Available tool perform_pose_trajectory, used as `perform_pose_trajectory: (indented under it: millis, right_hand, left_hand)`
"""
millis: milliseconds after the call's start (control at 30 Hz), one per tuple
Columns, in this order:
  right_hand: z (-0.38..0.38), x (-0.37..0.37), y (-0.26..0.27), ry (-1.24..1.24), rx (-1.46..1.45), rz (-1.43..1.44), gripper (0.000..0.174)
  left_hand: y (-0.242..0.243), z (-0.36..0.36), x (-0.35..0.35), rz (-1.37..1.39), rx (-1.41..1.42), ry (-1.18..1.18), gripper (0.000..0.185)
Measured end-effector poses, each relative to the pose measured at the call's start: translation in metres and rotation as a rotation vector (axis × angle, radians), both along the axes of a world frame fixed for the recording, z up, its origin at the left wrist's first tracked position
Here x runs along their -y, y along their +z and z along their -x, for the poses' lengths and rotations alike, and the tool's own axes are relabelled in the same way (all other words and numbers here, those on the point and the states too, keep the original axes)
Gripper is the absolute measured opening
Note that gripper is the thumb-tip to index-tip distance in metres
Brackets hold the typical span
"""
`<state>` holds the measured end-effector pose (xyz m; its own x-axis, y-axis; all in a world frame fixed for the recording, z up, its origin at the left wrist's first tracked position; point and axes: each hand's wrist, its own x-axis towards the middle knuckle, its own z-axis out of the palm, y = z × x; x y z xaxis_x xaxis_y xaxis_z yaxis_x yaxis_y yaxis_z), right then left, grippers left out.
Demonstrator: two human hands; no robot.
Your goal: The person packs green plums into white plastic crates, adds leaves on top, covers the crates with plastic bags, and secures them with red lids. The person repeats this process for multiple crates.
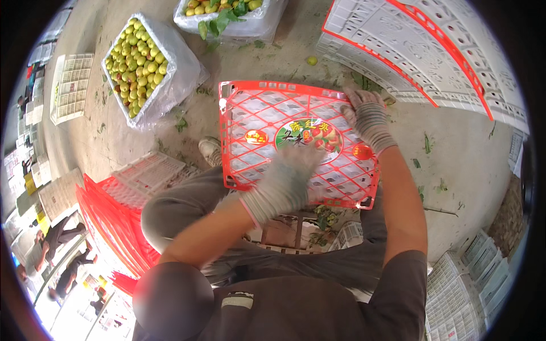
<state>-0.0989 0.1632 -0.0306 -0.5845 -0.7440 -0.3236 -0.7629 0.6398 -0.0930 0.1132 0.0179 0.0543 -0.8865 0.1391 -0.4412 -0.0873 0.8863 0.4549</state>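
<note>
A red plastic lattice lid (256, 149) lies in front of me between my knees, with white padded or patterned material showing through its openings. An oval printed fruit label (332, 138) sits near its middle, with small red and gold stickers to either side. My left hand (294, 164), in a grey-white knit glove, is over the lid's lower middle; it is blurred, and its fingers are hard to make out. At the upper right corner, my gloved right hand (362, 106) rests on the lid's rim, fingers bent over the edge. What is under the lid is mostly hidden.
Two plastic-lined crates of green-brown jujube-like fruit (136, 68) (200, 10) stand ahead. White crates with red rims (384, 59) are at upper right. Stacked red lids (115, 226) stand at my left, white crates (452, 294) at lower right. Leaves litter the floor; people are far left.
</note>
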Motion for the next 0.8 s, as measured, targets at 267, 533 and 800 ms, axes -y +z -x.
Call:
perform_pose_trajectory:
  millis: [267,533,800]
  right_hand:
    - [0.018,-0.014,-0.006,-0.075,0.064,-0.034,0.056]
    - [0.027,-0.031,-0.021,-0.331,0.224,0.116,0.054]
    - [0.016,-0.09,-0.1,-0.655,-0.012,0.136,0.042]
  left_hand:
    - [-0.086,0.068,0.162,0.329,-0.101,0.327,0.059]
    - [-0.093,0.074,0.169,0.27,0.083,0.299,0.056]
    - [-0.132,0.043,0.148,0.455,-0.211,0.785,0.041]
